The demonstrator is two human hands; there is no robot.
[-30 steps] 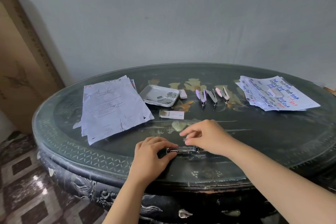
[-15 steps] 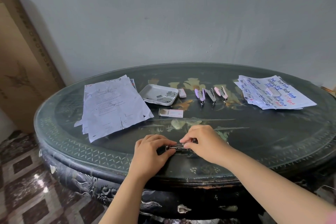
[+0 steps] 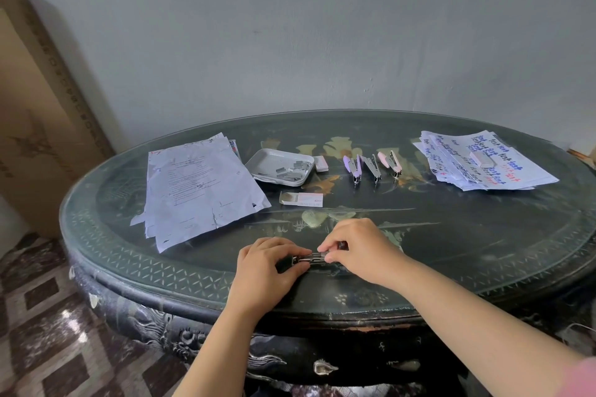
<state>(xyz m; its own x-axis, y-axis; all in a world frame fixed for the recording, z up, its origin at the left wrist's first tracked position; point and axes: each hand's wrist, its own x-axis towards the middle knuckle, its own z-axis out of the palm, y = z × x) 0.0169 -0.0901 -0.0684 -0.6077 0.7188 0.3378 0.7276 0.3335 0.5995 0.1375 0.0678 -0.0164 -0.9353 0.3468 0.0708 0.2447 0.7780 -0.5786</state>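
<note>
The oval dark lacquered desk [image 3: 451, 235] with its glass top carries everything. On its far left lies a pile of white printed sheets [image 3: 200, 184], and on its far right a pile of white sheets with blue and red handwriting [image 3: 483, 161]. Both are well apart from the work.

The work is at the near edge of the desk. The left hand [image 3: 264, 271] has its fingers curled around the left end of a small silver metal stapler [image 3: 311, 258] and keeps it down on the glass. The right hand [image 3: 361, 251] pinches the right end of it with bent fingertips. I cannot tell if it also holds a strip of staples.

Further back stand a shallow white plastic tray [image 3: 271, 158] with loose grey staple strips [image 3: 295, 171], and beside it three small staplers in a row: purple [image 3: 353, 167], grey [image 3: 372, 167] and pink [image 3: 390, 163]. An open white cardboard staple box [image 3: 301, 199] lies between the tray and the hands.

I judge that the step in hand is the loading of this stapler: the staples are being seated, or the magazine is being closed. The next move calls for a steady left grip, while the right fingers push straight along the metal channel. Then the stapler can go to the row.
</note>
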